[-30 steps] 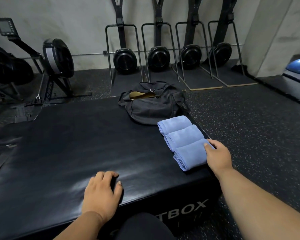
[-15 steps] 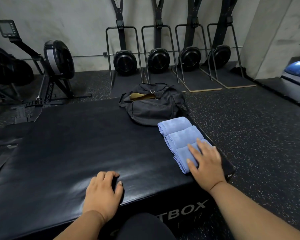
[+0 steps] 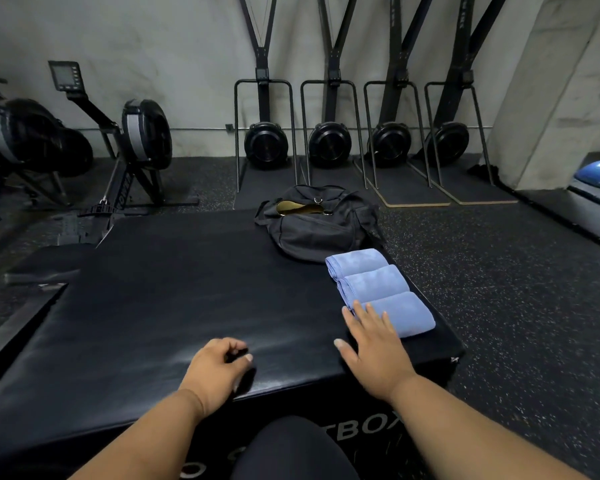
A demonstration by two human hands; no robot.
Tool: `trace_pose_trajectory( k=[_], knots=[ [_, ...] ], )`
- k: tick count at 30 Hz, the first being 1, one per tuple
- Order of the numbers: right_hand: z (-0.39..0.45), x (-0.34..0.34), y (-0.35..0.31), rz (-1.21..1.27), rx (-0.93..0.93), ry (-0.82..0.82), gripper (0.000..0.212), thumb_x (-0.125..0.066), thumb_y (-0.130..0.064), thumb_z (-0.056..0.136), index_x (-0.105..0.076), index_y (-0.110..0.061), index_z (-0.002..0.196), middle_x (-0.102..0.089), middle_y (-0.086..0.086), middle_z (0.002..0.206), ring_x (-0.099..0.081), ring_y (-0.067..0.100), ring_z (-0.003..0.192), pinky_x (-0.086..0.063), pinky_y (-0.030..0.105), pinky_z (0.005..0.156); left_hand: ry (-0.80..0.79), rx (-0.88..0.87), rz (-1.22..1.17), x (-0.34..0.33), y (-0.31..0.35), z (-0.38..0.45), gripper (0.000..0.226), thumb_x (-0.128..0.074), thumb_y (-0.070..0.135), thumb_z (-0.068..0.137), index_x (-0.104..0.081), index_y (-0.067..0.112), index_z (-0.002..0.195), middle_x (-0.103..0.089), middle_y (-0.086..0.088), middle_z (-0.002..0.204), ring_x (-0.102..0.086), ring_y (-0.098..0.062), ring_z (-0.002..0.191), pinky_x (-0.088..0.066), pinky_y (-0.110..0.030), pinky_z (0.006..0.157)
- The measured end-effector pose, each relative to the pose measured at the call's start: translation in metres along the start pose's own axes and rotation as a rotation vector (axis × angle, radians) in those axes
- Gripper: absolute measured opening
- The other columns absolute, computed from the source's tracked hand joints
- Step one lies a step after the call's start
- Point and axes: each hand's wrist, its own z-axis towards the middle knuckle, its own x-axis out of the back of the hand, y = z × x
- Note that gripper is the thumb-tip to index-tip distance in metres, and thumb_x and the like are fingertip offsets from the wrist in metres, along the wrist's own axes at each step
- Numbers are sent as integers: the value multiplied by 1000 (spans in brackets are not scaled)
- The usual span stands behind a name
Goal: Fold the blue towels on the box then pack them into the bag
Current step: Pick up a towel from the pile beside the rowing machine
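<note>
Towels in pale blue terry cloth, three of them folded into plump rectangles (image 3: 378, 289), are lying in a row along the right edge of the large black padded vinyl box (image 3: 160, 306), each touching the next. The farthest one is sitting just beside the black fabric duffel bag (image 3: 317, 225), which is resting at the box's far edge with its top zip gaping open and showing a tan lining. The right hand (image 3: 374, 351) is lying flat with its fingers (image 3: 359, 311) straight and spread wide, their tips resting on the near left corner of the nearest towel while the palm is lying over the box top. The left hand (image 3: 219, 370) is resting on the box near its front edge, fingers curled loosely inward and gripping nothing. Black rowing machines (image 3: 132, 147) and four upright ski trainers (image 3: 357, 140) are standing along the grey wall behind.
</note>
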Motion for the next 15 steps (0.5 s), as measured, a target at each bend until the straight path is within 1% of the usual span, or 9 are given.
trace_pose_trajectory(
  k=[2, 4, 6, 7, 8, 10, 12, 13, 15],
  knots=[
    [-8, -5, -34, 43, 94, -28, 89, -6, -71, 89, -14, -28, 167, -6, -2, 175, 3, 20, 162, 14, 37, 127, -9, 89, -249, 11, -5, -7, 8, -75, 19, 96, -73, 19, 104, -73, -3, 107, -68, -19, 104, -47, -21, 88],
    [-14, -9, -68, 79, 182, -57, 90, -7, -71, 89, -16, -28, 167, -8, -3, 175, 3, 19, 161, 16, 34, 125, 31, 139, -353, 24, -15, -19, 7, -74, 16, 97, -75, 18, 103, -77, -4, 101, -69, -21, 96, -50, -26, 87],
    [-17, -12, -102, 109, 261, -86, 91, -8, -71, 88, -21, -26, 166, -13, -2, 174, -2, 18, 161, 15, 31, 123, 86, 186, -445, 38, -28, -36, 7, -69, 9, 100, -73, 13, 104, -74, -6, 94, -64, -21, 85, -51, -28, 78],
    [-18, -14, -118, 125, 294, -97, 91, -9, -71, 88, -22, -25, 166, -15, -2, 174, -5, 18, 161, 14, 30, 123, 115, 213, -481, 45, -36, -46, 8, -66, 7, 101, -72, 10, 105, -72, -7, 92, -62, -20, 83, -51, -27, 75],
    [-19, -15, -135, 140, 328, -107, 90, -11, -70, 89, -23, -25, 166, -16, -1, 174, -6, 18, 161, 13, 30, 123, 144, 240, -498, 54, -44, -57, 8, -65, 6, 101, -72, 9, 105, -71, -7, 90, -62, -20, 83, -50, -27, 75],
    [-23, -18, -169, 164, 397, -123, 81, -19, -66, 97, -22, -24, 166, -16, -2, 174, -7, 18, 161, 12, 30, 123, 198, 265, -485, 72, -64, -82, 8, -68, 8, 100, -75, 12, 102, -73, -3, 86, -63, -20, 85, -51, -30, 80],
    [-28, -24, -207, 196, 473, -135, 70, -32, -57, 105, -23, -23, 166, -18, -2, 173, -8, 17, 161, 11, 30, 124, 249, 284, -437, 94, -87, -109, 8, -72, 12, 97, -77, 17, 97, -75, 0, 83, -66, -20, 85, -53, -36, 86],
    [-32, -28, -227, 208, 514, -148, 68, -35, -55, 107, -23, -24, 166, -18, -3, 173, -8, 17, 161, 9, 30, 125, 277, 298, -416, 106, -99, -122, 7, -74, 14, 96, -78, 19, 95, -76, 0, 84, -67, -21, 86, -54, -40, 89],
    [-40, -38, -268, 214, 590, -192, 67, -37, -55, 108, -24, -25, 166, -18, -3, 173, -9, 17, 161, 6, 33, 127, 355, 313, -384, 131, -119, -150, 4, -76, 21, 94, -78, 23, 93, -78, 1, 88, -70, -22, 89, -54, -44, 94]
  ],
)
